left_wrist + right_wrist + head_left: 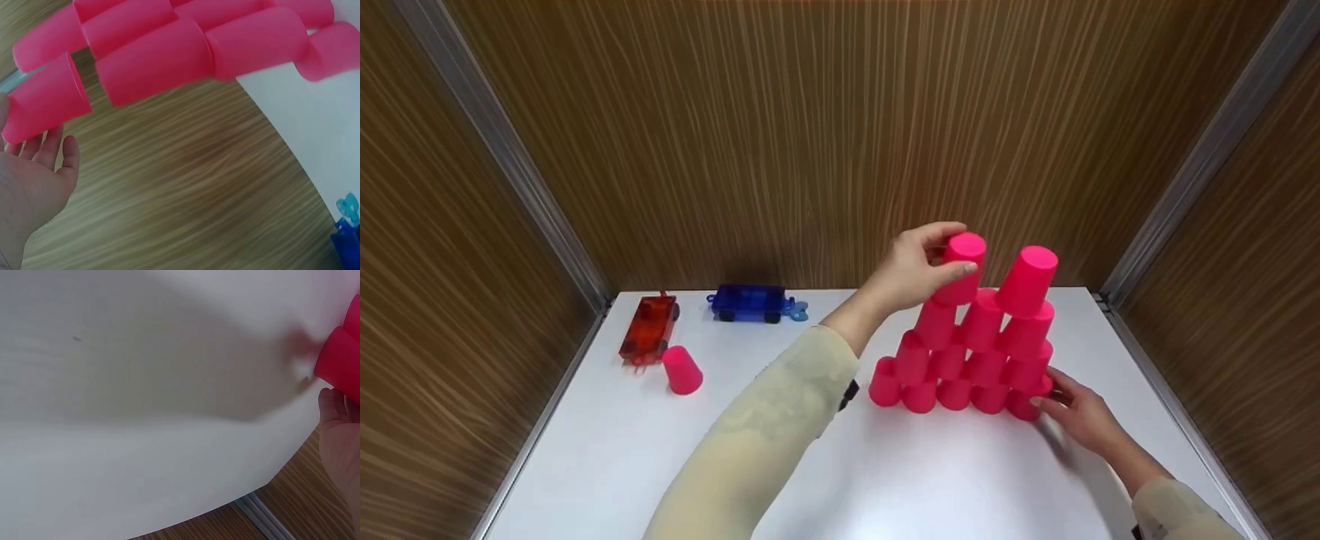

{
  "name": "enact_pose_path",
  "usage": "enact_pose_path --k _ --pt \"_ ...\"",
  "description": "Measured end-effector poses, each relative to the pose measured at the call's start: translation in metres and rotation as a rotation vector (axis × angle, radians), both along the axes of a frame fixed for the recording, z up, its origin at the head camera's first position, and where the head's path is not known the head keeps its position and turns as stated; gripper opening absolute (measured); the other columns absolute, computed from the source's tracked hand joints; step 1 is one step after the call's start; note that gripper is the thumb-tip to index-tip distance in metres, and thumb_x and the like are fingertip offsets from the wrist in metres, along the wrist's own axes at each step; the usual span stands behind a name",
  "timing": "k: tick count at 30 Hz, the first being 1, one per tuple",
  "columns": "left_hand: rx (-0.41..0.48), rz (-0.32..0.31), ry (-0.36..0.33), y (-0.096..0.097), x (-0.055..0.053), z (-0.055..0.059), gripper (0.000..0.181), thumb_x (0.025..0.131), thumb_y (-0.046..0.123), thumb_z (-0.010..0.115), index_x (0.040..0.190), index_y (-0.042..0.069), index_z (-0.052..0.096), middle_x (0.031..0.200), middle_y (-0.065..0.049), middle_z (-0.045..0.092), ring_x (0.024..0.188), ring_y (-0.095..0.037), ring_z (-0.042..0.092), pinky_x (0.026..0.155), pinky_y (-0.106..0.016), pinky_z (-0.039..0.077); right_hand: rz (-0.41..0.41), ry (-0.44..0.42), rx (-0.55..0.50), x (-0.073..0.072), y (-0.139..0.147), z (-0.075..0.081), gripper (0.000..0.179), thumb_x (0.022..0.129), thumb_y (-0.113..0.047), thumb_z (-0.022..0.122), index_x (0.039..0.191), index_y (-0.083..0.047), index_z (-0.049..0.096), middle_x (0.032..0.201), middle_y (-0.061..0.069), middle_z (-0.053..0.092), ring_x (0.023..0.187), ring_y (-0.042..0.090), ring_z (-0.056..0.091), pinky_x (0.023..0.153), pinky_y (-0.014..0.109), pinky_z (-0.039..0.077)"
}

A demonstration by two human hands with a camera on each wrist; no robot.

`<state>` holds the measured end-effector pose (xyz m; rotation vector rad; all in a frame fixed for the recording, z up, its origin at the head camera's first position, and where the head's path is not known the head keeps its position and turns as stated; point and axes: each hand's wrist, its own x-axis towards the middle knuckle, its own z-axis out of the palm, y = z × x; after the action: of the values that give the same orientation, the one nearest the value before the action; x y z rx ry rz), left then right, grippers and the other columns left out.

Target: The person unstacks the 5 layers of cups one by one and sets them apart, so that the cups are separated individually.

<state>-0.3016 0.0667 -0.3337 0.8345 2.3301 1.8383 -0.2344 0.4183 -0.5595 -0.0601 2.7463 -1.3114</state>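
Upside-down pink cups (951, 360) stand stacked in tiers on the white table, with one cup (1026, 283) at the top right. My left hand (911, 266) holds another pink cup (966, 259) by its sides, thumb in front, at the upper left of the stack. In the left wrist view, a small gap shows between this held cup (48, 101) and the tier below. At the stack's base, my right hand (1081, 416) has thumb and fingers on either side of the rightmost cup (1024, 406). Its fingertips are partly hidden in the right wrist view.
A single pink cup (682, 371) stands upside down on the left of the table (607, 457). Behind it are a clear red toy car (649, 328) and a clear blue one (748, 301). Wood-patterned walls (780, 150) enclose the back and sides.
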Motion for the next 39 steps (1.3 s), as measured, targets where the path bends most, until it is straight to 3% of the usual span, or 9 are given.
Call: enact_pose_path --k 8,15,20,28,39 --pt "-0.008 0.08 0.032 -0.045 -0.006 0.008 0.058 0.097 0.018 0.08 0.15 0.012 0.059 0.136 -0.003 0.066 0.117 -0.016 0.065 0.096 -0.03 0.059 0.0 -0.02 -0.008 -0.006 0.002 0.002 0.079 0.103 -0.036 0.072 0.166 -0.008 0.033 0.15 0.025 0.053 0.135 0.046 0.054 0.096 0.028 0.057" --pt "-0.002 0.155 0.027 -0.087 -0.007 0.005 0.058 0.098 0.017 0.079 0.151 0.009 0.058 0.137 -0.006 0.066 0.121 -0.021 0.065 0.1 -0.035 0.057 0.009 -0.033 -0.014 -0.008 0.006 0.002 0.08 0.101 -0.037 0.075 0.164 -0.009 0.036 0.15 0.024 0.052 0.134 0.047 0.054 0.096 0.031 0.058" --pt "0.003 0.198 0.02 -0.112 -0.001 -0.003 0.06 0.097 0.02 0.081 0.151 0.012 0.058 0.138 -0.003 0.065 0.123 -0.02 0.063 0.1 -0.038 0.058 0.023 -0.035 -0.037 -0.007 0.009 0.007 0.082 0.097 -0.035 0.08 0.162 -0.009 0.038 0.152 0.024 0.049 0.135 0.048 0.053 0.093 0.032 0.06" --pt "-0.005 0.275 0.024 -0.148 0.009 -0.019 0.061 0.095 0.021 0.083 0.15 0.013 0.059 0.139 -0.003 0.065 0.126 -0.02 0.062 0.103 -0.038 0.056 0.057 0.043 0.028 -0.012 0.007 0.021 0.076 0.098 -0.034 0.08 0.157 0.0 0.046 0.15 0.029 0.053 0.132 0.051 0.057 0.091 0.021 0.057" --pt "-0.012 0.327 -0.042 -0.188 0.026 -0.046 0.065 0.093 0.024 0.086 0.151 0.016 0.058 0.14 -0.003 0.064 0.127 -0.023 0.061 0.102 -0.043 0.058 0.047 -0.057 0.04 -0.018 0.009 0.027 0.077 0.097 -0.04 0.08 0.154 0.002 0.05 0.145 0.027 0.059 0.129 0.046 0.061 0.094 0.035 0.061"
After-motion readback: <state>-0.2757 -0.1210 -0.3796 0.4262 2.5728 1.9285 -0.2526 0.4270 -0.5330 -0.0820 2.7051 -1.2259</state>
